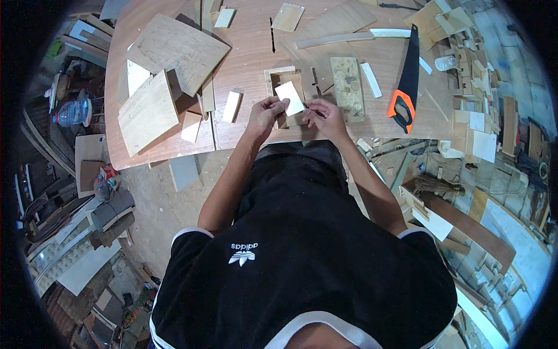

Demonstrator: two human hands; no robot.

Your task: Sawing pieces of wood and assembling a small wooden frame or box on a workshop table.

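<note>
A small white rectangular board piece [289,98] is held at an angle over a shallow wooden box frame [271,85] near the front edge of the table. My left hand [269,118] pinches the piece at its left edge, thumb on top. My right hand [325,118] has its fingers closed at the lower right corner of the same piece. Part of the frame is hidden beneath the piece and my hands. To the right of the frame lies a pale, worn wooden block with round marks [347,88].
A handsaw with an orange and black handle [403,107] lies at the right, near white strips [371,80]. Large plywood sheets [179,52] overlap at the left. A small white-topped block [232,107] sits left of my hands. Wood offcuts [482,142] pile up beyond the table's right side.
</note>
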